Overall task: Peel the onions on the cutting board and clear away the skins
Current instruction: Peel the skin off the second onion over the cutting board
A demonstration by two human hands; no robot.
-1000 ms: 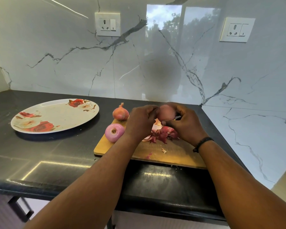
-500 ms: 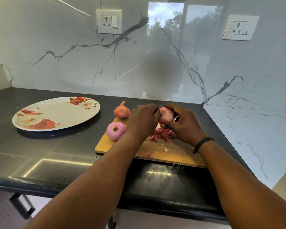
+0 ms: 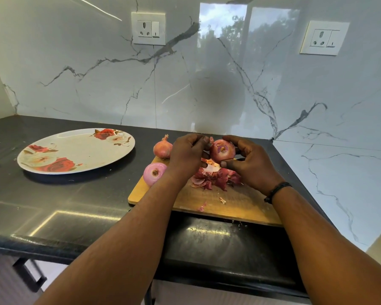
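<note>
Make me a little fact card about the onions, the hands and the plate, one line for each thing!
held onion: gripped by right hand, over the board
held onion state: partly peeled
left hand: pinching a bit of skin at the onion's top
peeled onion: on the board's left corner
unpeeled onion: at the board's far edge
skins: piled on the board under the hands
plate: left on the counter, nothing on it

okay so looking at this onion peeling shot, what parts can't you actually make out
Head view only:
- Far side of the held onion: hidden by the right hand.
- What the left hand pinches: a skin scrap probably, too small to tell.
- Cutting board, middle: covered by the skins and forearms.
- Dark thing behind the right hand: mostly hidden.
</note>
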